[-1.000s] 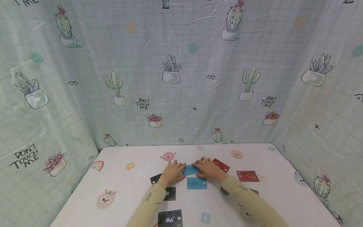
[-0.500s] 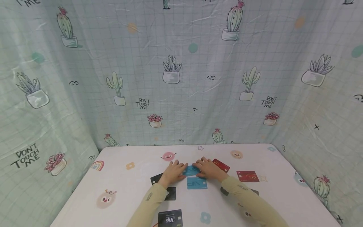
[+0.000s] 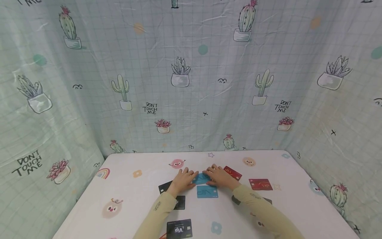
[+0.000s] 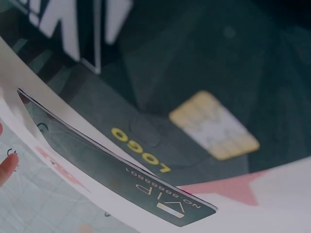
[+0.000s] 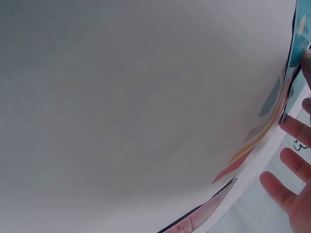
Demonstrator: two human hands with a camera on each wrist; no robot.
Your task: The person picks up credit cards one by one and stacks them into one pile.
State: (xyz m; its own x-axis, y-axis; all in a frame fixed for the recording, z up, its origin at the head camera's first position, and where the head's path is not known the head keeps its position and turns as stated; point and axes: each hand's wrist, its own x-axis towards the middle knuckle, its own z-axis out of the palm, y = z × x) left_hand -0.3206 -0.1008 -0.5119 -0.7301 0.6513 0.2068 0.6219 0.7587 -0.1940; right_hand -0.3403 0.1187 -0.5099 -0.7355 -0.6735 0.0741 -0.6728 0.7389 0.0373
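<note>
Two blue VIP cards lie one behind the other at the middle of the table. At the left end of the farther blue card (image 3: 201, 179), my left hand (image 3: 182, 181) has its thumb and index finger at the card's edges. My right hand (image 3: 221, 177) holds the same card's right end between thumb and index finger, the other fingers spread. Just in front lies the nearer blue card (image 3: 207, 192), untouched. In the right wrist view, fingertips (image 5: 295, 128) meet a card edge. Only fingertips (image 4: 7, 167) show in the left wrist view, so the left contact is hidden there.
Black cards lie by the left forearm, including one black VIP card (image 3: 179, 229) near the front. Two red cards, one red card (image 3: 261, 184) farther right, lie beyond the right hand. A dark card (image 3: 235, 200) is partly under the right forearm. Patterned cloth (image 3: 191, 99) walls the table's back.
My left hand has shifted slightly right, and the farther blue card's left end has moved a little with it. The right hand stays nearly still. Other cards have not moved.
</note>
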